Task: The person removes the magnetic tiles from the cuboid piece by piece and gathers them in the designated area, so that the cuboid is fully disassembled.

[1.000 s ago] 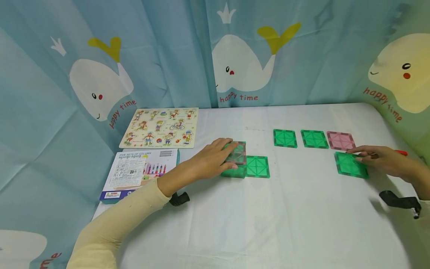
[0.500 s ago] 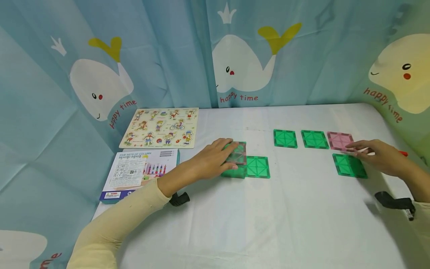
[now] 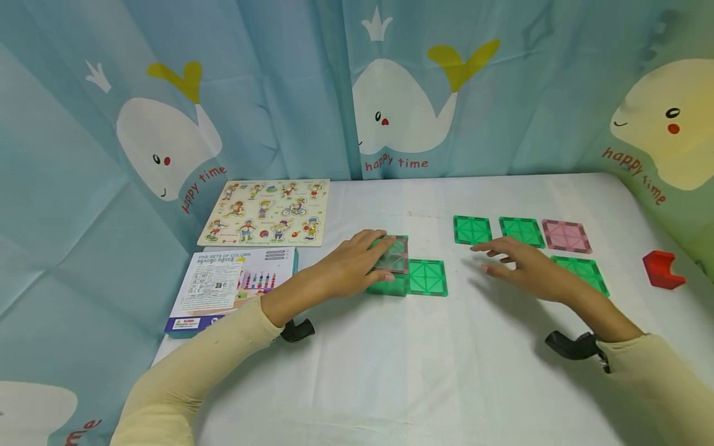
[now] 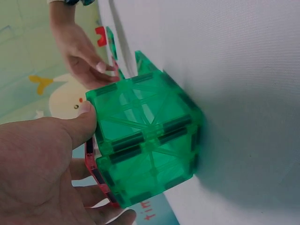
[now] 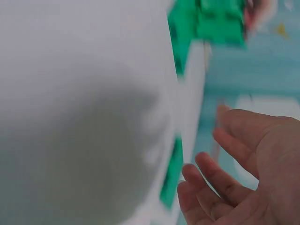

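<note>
My left hand [image 3: 348, 266] holds a small cube built of magnetic tiles [image 3: 387, 287], with green sides and a pink top. In the left wrist view, the thumb lies at an upper edge of the cube [image 4: 145, 136] and the fingers lie along its pink face. A flat green tile [image 3: 427, 277] lies against the cube's right side. Holding nothing, my right hand [image 3: 521, 269] hovers over the table with fingers loosely spread. Near it lie a green tile [image 3: 472, 230], a second green tile [image 3: 522, 231], a pink tile [image 3: 566, 236] and another green tile [image 3: 582, 272], partly hidden by the forearm.
A puzzle board with figures [image 3: 264, 212] lies at the back left, and a beaded-column box [image 3: 231, 285] sits in front of it. At the right lies a red notched piece [image 3: 664, 269]. A blue whale-print curtain [image 3: 312, 93] hangs behind the white table [image 3: 390, 371].
My right hand has let go of the nearest green tile, passed by the pink tile and moved left without anything in it. The red piece has come into fuller view. My left hand stays put.
</note>
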The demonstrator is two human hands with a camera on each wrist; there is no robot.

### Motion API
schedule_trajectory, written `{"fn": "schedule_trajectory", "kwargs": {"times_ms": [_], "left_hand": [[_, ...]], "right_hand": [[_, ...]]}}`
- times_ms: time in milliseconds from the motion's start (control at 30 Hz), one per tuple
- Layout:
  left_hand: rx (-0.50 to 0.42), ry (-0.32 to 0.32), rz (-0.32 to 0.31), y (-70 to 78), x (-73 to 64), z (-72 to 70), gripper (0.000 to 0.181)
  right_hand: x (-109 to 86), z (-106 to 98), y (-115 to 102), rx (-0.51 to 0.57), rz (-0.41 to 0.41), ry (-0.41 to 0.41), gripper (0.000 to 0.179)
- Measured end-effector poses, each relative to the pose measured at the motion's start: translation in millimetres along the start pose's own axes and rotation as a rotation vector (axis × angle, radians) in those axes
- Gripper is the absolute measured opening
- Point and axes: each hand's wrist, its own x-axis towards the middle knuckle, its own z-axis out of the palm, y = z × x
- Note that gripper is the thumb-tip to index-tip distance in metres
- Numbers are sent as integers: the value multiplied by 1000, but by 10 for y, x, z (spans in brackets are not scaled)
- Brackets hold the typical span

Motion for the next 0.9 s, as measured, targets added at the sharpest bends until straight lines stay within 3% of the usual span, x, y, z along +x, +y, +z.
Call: {"fn": "schedule_trajectory", "kwargs": {"times_ms": [133, 233, 367, 533, 900], "left_hand": [[2, -2, -8, 7, -3, -4, 77], [3, -4, -12, 13, -5, -8, 77], [12, -5, -14, 15, -6, -9, 77], [13, 4, 0, 9, -4, -5, 77], [6, -1, 7, 6, -8, -7, 76]], "right_hand": [[135, 265, -272, 87, -7, -101, 67], [220, 407, -410, 95, -13, -144, 87], [308, 532, -501, 80, 11, -173, 98], [368, 591, -512, 52, 51, -188, 98], [460, 565, -500, 18, 50, -197, 84]]}}
